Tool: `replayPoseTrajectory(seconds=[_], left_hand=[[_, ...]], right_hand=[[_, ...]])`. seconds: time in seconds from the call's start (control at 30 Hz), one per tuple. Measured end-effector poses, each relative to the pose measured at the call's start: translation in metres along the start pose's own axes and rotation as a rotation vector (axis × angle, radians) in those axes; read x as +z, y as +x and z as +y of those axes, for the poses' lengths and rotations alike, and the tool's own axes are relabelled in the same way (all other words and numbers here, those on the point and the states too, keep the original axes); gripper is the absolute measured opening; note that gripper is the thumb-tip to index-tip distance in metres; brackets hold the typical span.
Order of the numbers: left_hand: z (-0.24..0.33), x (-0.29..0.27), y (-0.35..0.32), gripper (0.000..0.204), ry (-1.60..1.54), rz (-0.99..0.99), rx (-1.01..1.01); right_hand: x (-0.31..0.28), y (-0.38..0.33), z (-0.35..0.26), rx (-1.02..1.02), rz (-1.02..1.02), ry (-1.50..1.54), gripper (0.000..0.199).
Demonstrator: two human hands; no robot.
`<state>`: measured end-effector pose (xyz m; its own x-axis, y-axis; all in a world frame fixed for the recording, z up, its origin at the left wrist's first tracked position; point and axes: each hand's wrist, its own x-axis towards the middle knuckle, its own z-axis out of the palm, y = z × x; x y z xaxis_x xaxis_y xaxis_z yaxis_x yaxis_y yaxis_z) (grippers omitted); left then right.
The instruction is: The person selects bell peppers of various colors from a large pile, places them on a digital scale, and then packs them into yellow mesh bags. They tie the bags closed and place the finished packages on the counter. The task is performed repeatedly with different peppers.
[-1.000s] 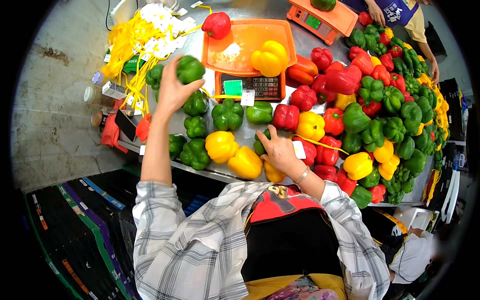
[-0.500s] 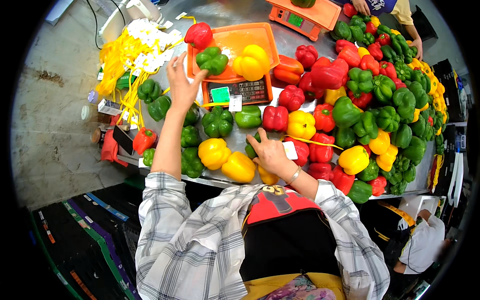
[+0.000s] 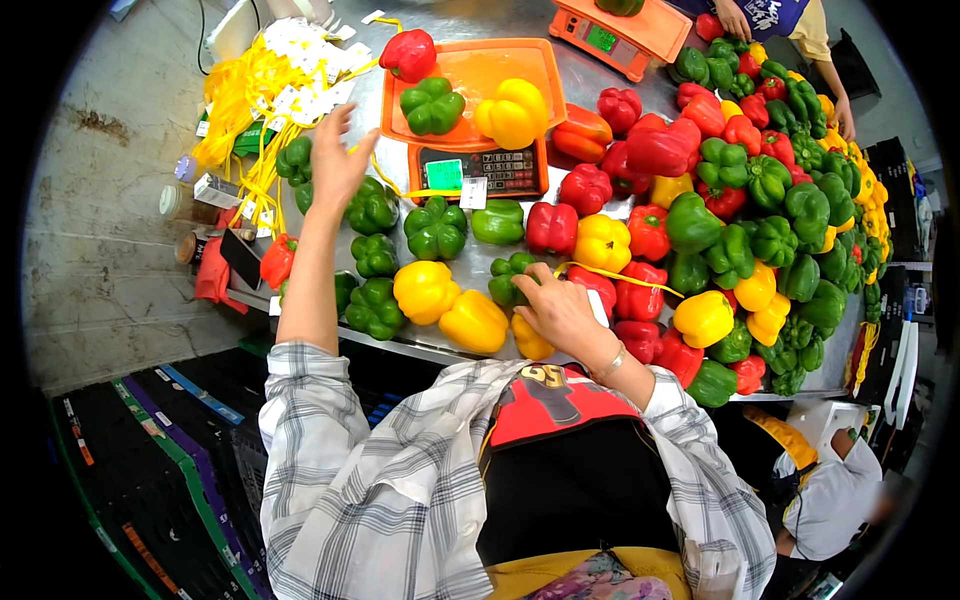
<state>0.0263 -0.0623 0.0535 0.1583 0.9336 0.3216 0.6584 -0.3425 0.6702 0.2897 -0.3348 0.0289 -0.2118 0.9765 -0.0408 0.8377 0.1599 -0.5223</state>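
My left hand (image 3: 338, 165) is raised with fingers apart and nothing in it, left of the orange scale tray (image 3: 393, 124). A green bell pepper (image 3: 294, 160) lies just left of it. The tray bears a red bell pepper (image 3: 408, 55), a green bell pepper (image 3: 432, 106) and a yellow bell pepper (image 3: 512, 113). My right hand (image 3: 565, 318) is at the table's near side, fingers loosely bent and apart, fingertips at the edge of another green bell pepper (image 3: 507, 280). Beside this hand a yellow strap (image 3: 600, 271) runs over red bell peppers; its white tag is partly hidden.
Yellow straps with white tags (image 3: 265, 85) lie heaped at the far left. Bell peppers (image 3: 725, 250) pile up on the right. A second orange scale (image 3: 605, 42) stands at the back, near another person's hand (image 3: 735, 20). Dark crates (image 3: 140, 460) stand at lower left.
My left hand has moved left, away from the tray, whose peppers have stayed put. My right hand has drawn slightly right, uncovering more of the green bell pepper. The view has shifted a little.
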Motion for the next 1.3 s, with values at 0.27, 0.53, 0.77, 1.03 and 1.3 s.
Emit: replayPoseTrajectory(seconds=[0.27, 0.53, 0.77, 1.03, 1.3], left_hand=[[0.037, 0.071, 0.023, 0.087, 0.178, -0.134, 0.263], [0.029, -0.007, -0.007, 0.084, 0.155, -0.058, 0.218], [-0.043, -0.103, -0.092, 0.087, 0.202, -0.125, -0.081], [-0.081, -0.057, -0.138, 0.080, 0.477, -0.169, -0.441], [-0.037, -0.069, -0.136, 0.048, 0.435, -0.011, -0.121]], right_hand=[[-0.007, -0.020, -0.012, 0.059, -0.007, -0.009, 0.033], [-0.012, -0.025, -0.016, -0.010, 0.096, 0.046, 0.028], [-0.014, -0.016, -0.026, -0.078, -0.026, 0.064, 0.025], [-0.004, -0.025, -0.033, -0.218, -0.023, 0.078, 0.024], [-0.027, -0.053, -0.016, -0.171, 0.118, 0.329, 0.023]])
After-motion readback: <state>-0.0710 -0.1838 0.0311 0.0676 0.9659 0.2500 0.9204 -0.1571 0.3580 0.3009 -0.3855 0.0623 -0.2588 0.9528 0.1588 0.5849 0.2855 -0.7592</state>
